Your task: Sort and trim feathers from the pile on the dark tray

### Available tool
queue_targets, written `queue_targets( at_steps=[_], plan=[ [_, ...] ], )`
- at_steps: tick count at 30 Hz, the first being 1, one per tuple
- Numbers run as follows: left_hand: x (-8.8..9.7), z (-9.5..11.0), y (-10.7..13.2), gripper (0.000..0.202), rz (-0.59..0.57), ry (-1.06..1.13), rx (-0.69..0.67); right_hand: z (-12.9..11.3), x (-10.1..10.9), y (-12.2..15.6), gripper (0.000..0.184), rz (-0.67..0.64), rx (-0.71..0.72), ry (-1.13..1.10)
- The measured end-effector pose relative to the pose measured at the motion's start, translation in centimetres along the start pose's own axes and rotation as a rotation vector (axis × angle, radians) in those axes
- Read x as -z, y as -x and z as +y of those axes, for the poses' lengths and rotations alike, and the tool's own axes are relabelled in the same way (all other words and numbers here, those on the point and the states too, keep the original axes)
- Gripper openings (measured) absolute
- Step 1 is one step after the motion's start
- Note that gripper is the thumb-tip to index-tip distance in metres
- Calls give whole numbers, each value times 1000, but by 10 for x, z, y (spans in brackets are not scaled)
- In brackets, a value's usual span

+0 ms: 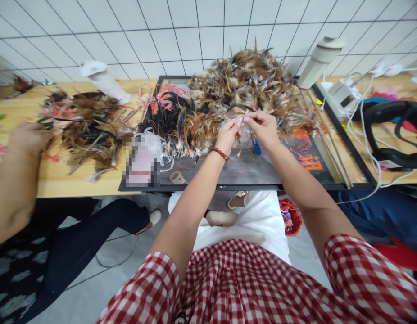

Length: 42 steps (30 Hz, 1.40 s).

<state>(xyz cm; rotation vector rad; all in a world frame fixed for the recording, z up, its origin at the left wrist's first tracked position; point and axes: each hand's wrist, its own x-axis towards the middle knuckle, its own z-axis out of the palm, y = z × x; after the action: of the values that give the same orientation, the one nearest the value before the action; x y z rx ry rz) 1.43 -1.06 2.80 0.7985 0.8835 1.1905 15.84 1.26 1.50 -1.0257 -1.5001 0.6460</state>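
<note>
My left hand (230, 132), with a beaded bracelet (219, 153) on its wrist, is closed in a pinch in front of a large heap of brown feathers (245, 76). My right hand (265, 128) meets it fingertip to fingertip, also pinching. Between them shows the pale, fluffy base of what looks like a feather (240, 119); the fingers hide most of it. Sorted black feathers (171, 112) and a row of orange-brown feathers (200, 130) lie left of my hands. A small blue-handled tool (256, 146) lies just below my right hand.
A dark framed board (208, 173) lies under the feathers. A blurred-out phone-like object (142, 159) rests at its left. Thin sticks (330, 139), a bottle (319, 63), a charger (342, 96) and cables stand right. At left, a co-worker's hand (29, 139) is beside more feathers (90, 121).
</note>
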Motion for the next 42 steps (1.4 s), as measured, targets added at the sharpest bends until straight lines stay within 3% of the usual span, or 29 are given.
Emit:
queue_targets(
  at_steps=[6,10,13,16,18,22,25,29,31,35,42],
  plan=[
    [-1,1,2,38,-74,-55,21,2,-1,0,59,-141,-77,-140],
    [-1,1,0,31,4,-34,-3,-2,19,-6,40,-174,-96,54],
    [0,2,-3,28,111,15,-45,-10,34,-8,26,-579,-85,261],
    [1,2,-6,27,154,48,-72,-17,33,-5,22,-934,-18,324],
    [2,2,-6,27,163,58,-78,-18,27,-1,18,-1021,34,360],
    [3,0,-8,27,170,60,-58,-17,17,5,11,-1076,83,403],
    [4,-1,-10,24,191,64,-42,-17,12,5,12,-973,84,269],
    [4,-4,-12,22,201,90,-39,-15,1,4,50,-431,-63,-84],
    [4,-5,-12,21,176,92,-40,-14,-6,4,62,-240,-184,-185],
    [1,-7,-11,18,148,82,-44,-14,-16,6,65,-98,-328,-233],
    [-1,-8,-6,23,117,55,-17,-12,-22,9,47,6,-335,-208]
  ],
)
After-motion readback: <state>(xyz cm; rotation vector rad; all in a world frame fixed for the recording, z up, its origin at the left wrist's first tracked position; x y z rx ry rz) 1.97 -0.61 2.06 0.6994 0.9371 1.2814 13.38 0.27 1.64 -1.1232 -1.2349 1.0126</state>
